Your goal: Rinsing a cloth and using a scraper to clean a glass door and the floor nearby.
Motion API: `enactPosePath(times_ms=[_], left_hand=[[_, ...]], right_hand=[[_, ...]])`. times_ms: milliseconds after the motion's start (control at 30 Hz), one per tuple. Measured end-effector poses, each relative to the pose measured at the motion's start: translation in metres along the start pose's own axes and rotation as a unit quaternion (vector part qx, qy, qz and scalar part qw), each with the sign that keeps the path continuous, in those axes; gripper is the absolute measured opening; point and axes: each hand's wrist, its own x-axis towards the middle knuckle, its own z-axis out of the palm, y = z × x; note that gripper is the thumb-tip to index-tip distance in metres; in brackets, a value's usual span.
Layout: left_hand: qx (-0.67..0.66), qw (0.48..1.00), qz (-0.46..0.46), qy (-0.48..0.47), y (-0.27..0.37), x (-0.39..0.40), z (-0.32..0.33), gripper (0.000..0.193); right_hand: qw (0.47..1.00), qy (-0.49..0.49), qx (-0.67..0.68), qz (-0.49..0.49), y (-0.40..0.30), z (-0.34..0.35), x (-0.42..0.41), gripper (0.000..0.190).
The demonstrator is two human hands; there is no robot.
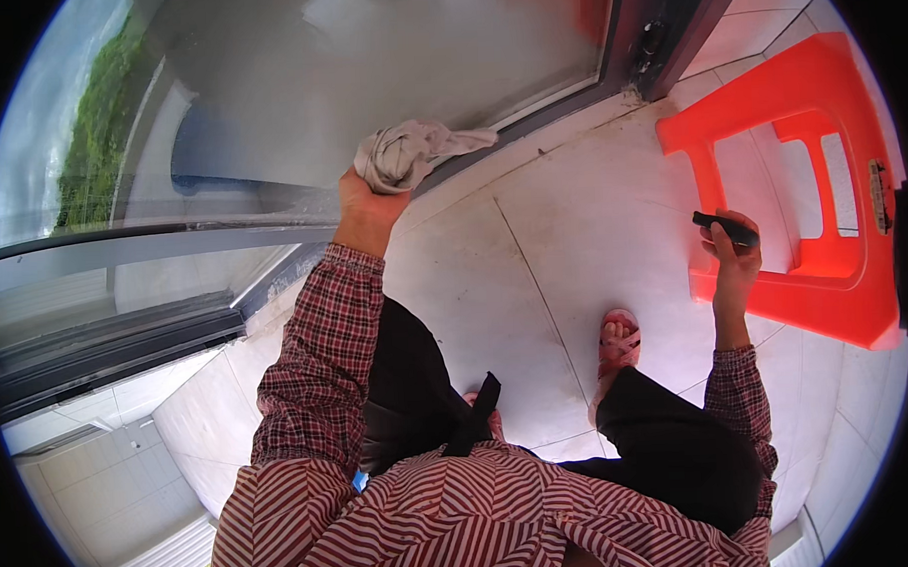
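My left hand point(371, 211) is wrapped around a bunched light grey cloth point(399, 159), with one end trailing to the right. The cloth is at the lower part of a large glass pane point(446, 59), near its dark metal frame point(487, 145); whether it presses on the glass I cannot tell. Over at the right, my right hand point(735, 262) grips a short black object point(731, 229), perhaps a tool handle. It is beside an orange plastic stool point(800, 305), and whether they touch is unclear.
Pale floor tiles point(529, 281) with dark joints lie below. A dark door post point(660, 51) rises at the upper right. On the left, a lower glass panel point(124, 280) and a dark metal rail point(112, 370) run along the wall. My sandalled feet point(617, 345) stand on the tiles.
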Motion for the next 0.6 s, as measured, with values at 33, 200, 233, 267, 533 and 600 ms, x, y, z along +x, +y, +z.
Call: enactPosePath(times_ms=[33, 200, 233, 267, 533, 600], left_hand=[[0.008, 0.999, 0.027, 0.034, 0.029, -0.009, -0.031, 0.04], [0.043, 0.979, 0.143, 0.135, 0.102, -0.045, -0.109, 0.037], [0.041, 0.978, 0.152, 0.138, 0.101, -0.05, -0.107, 0.037], [0.039, 0.972, 0.178, 0.15, 0.099, -0.052, -0.102, 0.039], [0.246, 0.815, 0.508, 0.131, 0.088, -0.127, -0.005, 0.03], [0.307, 0.748, 0.574, 0.131, 0.093, -0.13, -0.011, 0.032]], right_hand=[[1.0, 0.001, -0.007, -0.006, 0.0, -0.003, 0.002, 0.027], [1.0, 0.0, -0.003, 0.003, 0.004, -0.006, 0.002, 0.027], [1.0, 0.001, -0.002, 0.004, 0.003, -0.006, 0.002, 0.026], [1.0, -0.004, 0.002, 0.005, 0.005, -0.006, 0.002, 0.026], [0.999, -0.016, -0.027, 0.017, 0.006, -0.001, 0.005, 0.027], [0.999, -0.036, -0.023, 0.013, 0.005, 0.008, 0.004, 0.028]])
